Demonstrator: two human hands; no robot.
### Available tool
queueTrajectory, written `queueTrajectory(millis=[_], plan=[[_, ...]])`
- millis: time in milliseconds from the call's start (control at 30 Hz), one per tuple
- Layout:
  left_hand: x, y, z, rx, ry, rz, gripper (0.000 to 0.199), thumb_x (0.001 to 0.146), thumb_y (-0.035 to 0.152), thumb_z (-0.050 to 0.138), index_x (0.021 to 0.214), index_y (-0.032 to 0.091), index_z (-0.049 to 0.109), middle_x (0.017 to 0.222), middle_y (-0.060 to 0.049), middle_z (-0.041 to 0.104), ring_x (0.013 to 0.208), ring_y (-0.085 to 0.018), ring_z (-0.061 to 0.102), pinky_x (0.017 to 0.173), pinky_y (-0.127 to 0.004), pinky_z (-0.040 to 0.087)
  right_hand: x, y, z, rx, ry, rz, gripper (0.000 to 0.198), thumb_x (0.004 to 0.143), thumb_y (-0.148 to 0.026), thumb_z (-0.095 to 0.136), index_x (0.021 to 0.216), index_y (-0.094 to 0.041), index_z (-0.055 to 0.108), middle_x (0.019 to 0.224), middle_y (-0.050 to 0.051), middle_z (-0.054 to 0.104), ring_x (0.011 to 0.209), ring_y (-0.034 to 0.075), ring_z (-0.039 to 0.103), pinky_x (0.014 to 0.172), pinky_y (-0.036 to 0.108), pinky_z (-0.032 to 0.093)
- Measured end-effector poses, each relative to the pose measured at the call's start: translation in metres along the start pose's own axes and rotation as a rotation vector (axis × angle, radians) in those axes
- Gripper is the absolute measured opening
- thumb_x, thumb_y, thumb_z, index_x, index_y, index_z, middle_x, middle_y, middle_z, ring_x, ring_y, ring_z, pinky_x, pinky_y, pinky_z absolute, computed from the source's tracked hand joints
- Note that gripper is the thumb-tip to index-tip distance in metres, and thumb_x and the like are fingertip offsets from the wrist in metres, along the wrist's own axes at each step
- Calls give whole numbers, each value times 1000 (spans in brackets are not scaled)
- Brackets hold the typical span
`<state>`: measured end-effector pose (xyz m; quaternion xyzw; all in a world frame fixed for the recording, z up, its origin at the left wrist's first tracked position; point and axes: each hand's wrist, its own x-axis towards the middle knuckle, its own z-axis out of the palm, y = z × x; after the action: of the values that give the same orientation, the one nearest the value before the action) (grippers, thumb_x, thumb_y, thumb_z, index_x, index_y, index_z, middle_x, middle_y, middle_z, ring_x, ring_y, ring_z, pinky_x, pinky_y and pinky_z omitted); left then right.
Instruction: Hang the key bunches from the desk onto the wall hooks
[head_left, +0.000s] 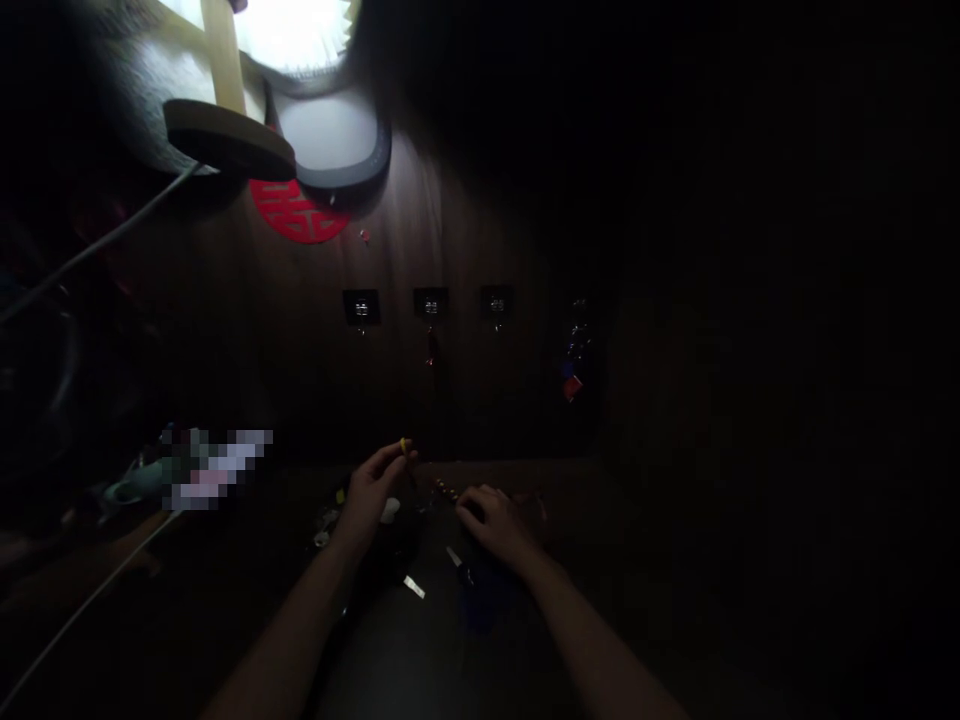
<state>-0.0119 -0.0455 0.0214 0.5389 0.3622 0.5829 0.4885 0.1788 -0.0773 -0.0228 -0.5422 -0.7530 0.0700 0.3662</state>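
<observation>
The light is dim and small details are hard to make out. Raised over the table, my left hand has its fingertips pinched on a small yellow thing whose kind I cannot tell. My right hand rests low on the right with curled fingers; what they hold, if anything, is hidden. A strand of light beads ends beside its fingertips. Nearer me lie a small pointed metal blade with a dark handle and a white strip. Between the hands sits a small pale round thing.
A lit lamp with a round base stands at the back left, its white cable running left. Near it are a grey-white rounded object and a red paper cutout. Several dark square cards carry small shiny pieces.
</observation>
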Motion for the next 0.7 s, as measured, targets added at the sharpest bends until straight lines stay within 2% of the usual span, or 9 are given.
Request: queueTrajectory(millis=[100,267,533,700], plan=[[8,11,3,43,34,55,48,62,46,69,100,17,63,98,-9,69,90,-22,64,75,-32,51,0,0,0,-8,3,6,12,82,-23,50,81,-22,62,82,1,63,82,15,58,80,30,38],[31,45,14,165,29,209,38,63,42,69,93,19,65,87,-3,69,79,-18,64,70,-28,49,-1,-1,-2,-8,0,6,13,82,-24,49,81,-23,62,82,0,63,83,15,58,83,31,36],[90,80,39,272,69,500,25,64,32,67,84,17,66,87,-3,68,85,-18,61,78,-29,47,-1,1,-1,-6,3,7,13,83,-26,49,82,-25,62,84,0,63,84,15,59,84,32,37],[117,94,52,331,103,548,20,64,26,66,81,16,65,79,-2,67,76,-15,61,73,-27,46,-1,-1,-2,-14,-9,22,15,83,-24,48,83,-25,63,83,0,63,83,15,59,83,32,37]])
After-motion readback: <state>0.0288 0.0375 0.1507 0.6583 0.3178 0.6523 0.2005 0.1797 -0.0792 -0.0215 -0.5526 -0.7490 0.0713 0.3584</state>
